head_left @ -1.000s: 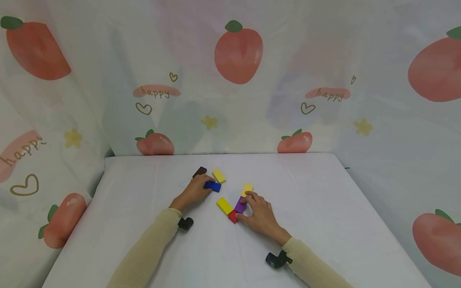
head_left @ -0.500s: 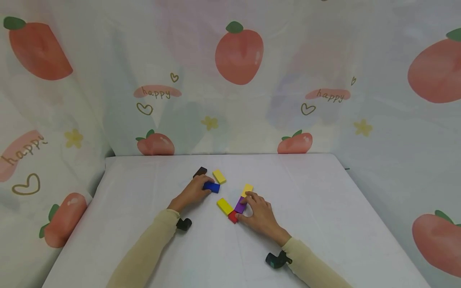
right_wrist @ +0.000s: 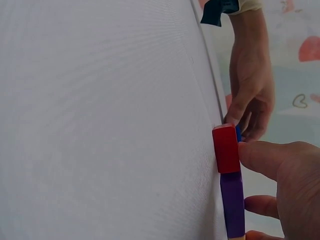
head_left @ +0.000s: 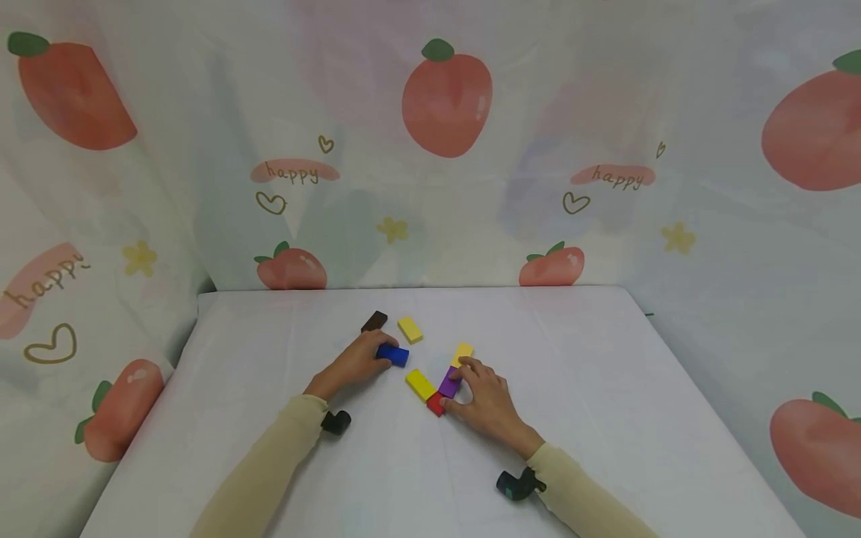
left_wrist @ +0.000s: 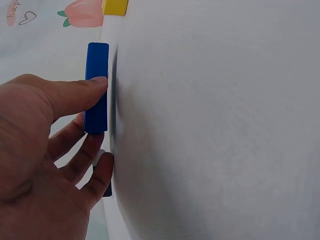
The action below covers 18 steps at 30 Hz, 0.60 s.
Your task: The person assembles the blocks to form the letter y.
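On my feed the left hand (head_left: 353,359) pinched a glossy dark-blue rectangular block (head_left: 393,355) between thumb and fingers, with the block's free end pointing right, toward the middle of the surface (head_left: 572,344), which was covered in white cloth. In the left wrist view I saw the thumb lying across the block's side and the other fingers bent loosely behind it; whether the block touched the cloth I couldn't tell.

Just behind that hand lay a dark-brown rectangular block (head_left: 374,321), partly hidden by it, and to its right a pale-yellow rectangular block (head_left: 410,329) lay apart from the others.

I had the right hand (head_left: 491,400) at a bent row of blocks, its thumb and fingers spread apart. The thumb touched a red block (head_left: 436,404) at the near corner, and a fingertip rested at the side of a purple rectangular block (head_left: 448,382). Beyond the purple one, end to end with it, lay a second pale-yellow block (head_left: 462,354); from the red corner a bright-yellow rectangular block (head_left: 420,385) slanted away to the left.

Both beige sleeves (head_left: 265,456) carried a small black wrist camera (head_left: 336,422). Behind the surface hung a pale cloth backdrop (head_left: 363,112) printed with peaches.
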{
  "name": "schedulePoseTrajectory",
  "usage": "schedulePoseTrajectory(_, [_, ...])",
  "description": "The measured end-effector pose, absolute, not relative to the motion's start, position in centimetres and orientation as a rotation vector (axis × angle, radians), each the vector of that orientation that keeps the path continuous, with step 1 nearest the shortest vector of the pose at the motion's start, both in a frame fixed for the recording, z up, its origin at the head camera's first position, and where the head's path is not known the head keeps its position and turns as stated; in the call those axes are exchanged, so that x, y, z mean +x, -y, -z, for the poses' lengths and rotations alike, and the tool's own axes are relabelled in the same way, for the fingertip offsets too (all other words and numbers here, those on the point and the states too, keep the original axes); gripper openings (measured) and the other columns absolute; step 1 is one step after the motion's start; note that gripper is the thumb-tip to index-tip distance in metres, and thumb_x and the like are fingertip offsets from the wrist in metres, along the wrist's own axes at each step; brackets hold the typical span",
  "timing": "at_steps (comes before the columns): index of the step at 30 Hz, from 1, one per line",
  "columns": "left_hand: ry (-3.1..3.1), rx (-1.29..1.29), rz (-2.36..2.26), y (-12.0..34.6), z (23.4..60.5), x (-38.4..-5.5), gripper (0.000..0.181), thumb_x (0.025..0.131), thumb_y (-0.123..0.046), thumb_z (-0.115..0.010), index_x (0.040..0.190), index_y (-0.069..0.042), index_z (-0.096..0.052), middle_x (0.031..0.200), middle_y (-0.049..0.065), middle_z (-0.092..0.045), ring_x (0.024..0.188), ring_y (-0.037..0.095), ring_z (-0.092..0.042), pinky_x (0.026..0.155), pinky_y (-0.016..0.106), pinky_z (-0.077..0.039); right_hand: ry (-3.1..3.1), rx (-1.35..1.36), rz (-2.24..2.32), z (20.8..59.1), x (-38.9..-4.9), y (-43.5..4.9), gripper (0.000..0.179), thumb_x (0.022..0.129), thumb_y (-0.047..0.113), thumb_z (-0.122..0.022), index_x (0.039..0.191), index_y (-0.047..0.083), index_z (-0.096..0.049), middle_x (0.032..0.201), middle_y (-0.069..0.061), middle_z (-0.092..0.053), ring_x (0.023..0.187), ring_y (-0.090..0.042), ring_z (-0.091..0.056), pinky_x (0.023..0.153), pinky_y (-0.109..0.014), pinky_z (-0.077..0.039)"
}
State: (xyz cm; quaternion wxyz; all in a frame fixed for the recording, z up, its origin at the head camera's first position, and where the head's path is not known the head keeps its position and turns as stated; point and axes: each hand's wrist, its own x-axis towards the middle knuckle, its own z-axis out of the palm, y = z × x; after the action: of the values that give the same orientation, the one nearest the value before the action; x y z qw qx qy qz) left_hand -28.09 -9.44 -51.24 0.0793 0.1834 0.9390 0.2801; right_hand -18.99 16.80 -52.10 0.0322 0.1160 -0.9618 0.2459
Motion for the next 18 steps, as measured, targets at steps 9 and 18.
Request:
schedulePoseTrajectory(9, [-2.753,0.656,-0.843,9.75,51.02,-27.84,0.033,0.089,-0.012,-0.072,0.121,-0.013,-0.065,0.129,0.007,-0.06,0.125,0.025,-0.051,0.11,0.045,-0.041,2.965,0.354,-0.756,52.08,-19.05,-16.86,0.039,0.08,0.04,-0.077,0.112,0.022,-0.063,0.146,-0.008,-0.049,0.133,-0.038,-0.045,0.106,-0.059,-0.033])
schedulePoseTrajectory(18, [-2.706,0.797,-0.858,10.1,51.07,-28.02,0.031,0.089,-0.01,-0.071,0.119,-0.013,-0.065,0.123,0.004,-0.064,0.121,0.022,-0.054,0.11,0.044,-0.041,2.961,0.366,-0.776,52.0,-18.99,-16.89,0.036,0.081,0.041,-0.075,0.109,0.023,-0.062,0.146,-0.008,-0.048,0.132,-0.038,-0.045,0.104,-0.059,-0.034])
